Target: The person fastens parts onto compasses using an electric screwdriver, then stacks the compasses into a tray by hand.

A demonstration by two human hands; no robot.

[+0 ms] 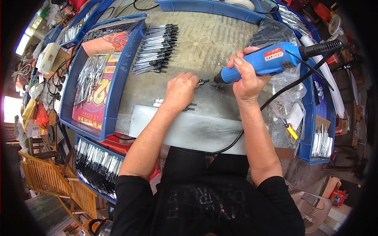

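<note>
My right hand point(249, 74) is wrapped round a blue electric screwdriver point(264, 61), which lies slanted with its black nose pointing left. In my left hand point(181, 91) is a slim rod with a black end point(203, 82), pinched so that most of it is hidden. That black end is close to the screwdriver's nose; I cannot tell whether they touch. Beside my left wrist, a few more slim rods point(190, 106) lie partly under the forearm. Farther off to the left is a neat row of silver rods with black ends point(157, 47).
A blue tray point(108, 114) on the left holds thin metal parts; another tray point(94, 179) of rods sits below it. The screwdriver's black cable point(275, 94) loops past my right forearm. Plastic bags point(281, 35) and a yellow-handled tool point(291, 131) lie at right.
</note>
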